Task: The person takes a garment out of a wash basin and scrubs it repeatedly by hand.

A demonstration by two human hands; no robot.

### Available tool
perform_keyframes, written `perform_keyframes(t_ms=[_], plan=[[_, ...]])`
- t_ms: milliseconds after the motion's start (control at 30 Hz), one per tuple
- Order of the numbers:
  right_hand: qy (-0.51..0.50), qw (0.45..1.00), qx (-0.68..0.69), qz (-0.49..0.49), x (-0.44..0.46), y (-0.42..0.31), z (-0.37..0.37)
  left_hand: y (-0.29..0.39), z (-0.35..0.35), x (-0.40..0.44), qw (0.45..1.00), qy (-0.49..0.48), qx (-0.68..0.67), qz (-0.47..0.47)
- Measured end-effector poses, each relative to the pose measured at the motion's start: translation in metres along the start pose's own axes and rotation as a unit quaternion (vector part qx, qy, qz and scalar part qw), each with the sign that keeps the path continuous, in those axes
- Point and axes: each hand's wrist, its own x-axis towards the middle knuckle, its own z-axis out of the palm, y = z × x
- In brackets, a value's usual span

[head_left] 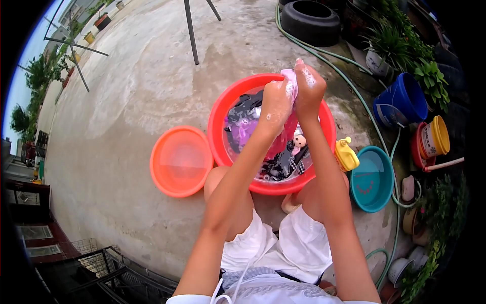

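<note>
Over a large red basin (216, 119), my left hand (277, 104) is closed round a wet pink cloth (290, 83). My right hand (310, 92) grips the same cloth from the other side, and soap suds cling to both hands. Part of the cloth hangs down between my wrists; its lower end is partly hidden by my forearm. In the basin's sudsy water lie dark clothes (249, 105) and a purple piece of cloth (243, 130). A small doll-like figure (299, 141) and some checkered fabric (293, 164) show near the basin's right side.
An orange basin (174, 186) stands left of the red one. To the right are a yellow bottle (347, 155) and a teal basin (372, 177) with water. A green hose (349, 93) runs past a blue bucket (400, 104), a yellow bucket (439, 136) and a tire (310, 28).
</note>
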Motion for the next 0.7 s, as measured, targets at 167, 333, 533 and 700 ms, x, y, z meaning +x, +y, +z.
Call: perform_keyframes(t_ms=[167,333,533,700], plan=[[-0.02,0.997,0.046,0.059,0.011,0.005,-0.007,-0.005,-0.004,-0.001,0.993,-0.058,0.08,0.057],[-0.015,0.941,0.256,0.22,0.021,-0.008,-0.022,0.016,-0.019,0.0,0.994,-0.067,0.07,-0.041],[-0.009,0.92,0.308,0.244,0.03,-0.009,-0.038,0.018,-0.041,0.005,0.885,-0.268,0.377,-0.053],[-0.001,0.889,0.372,0.266,0.041,0.001,-0.057,0.006,-0.048,0.01,0.877,-0.339,0.339,-0.007]])
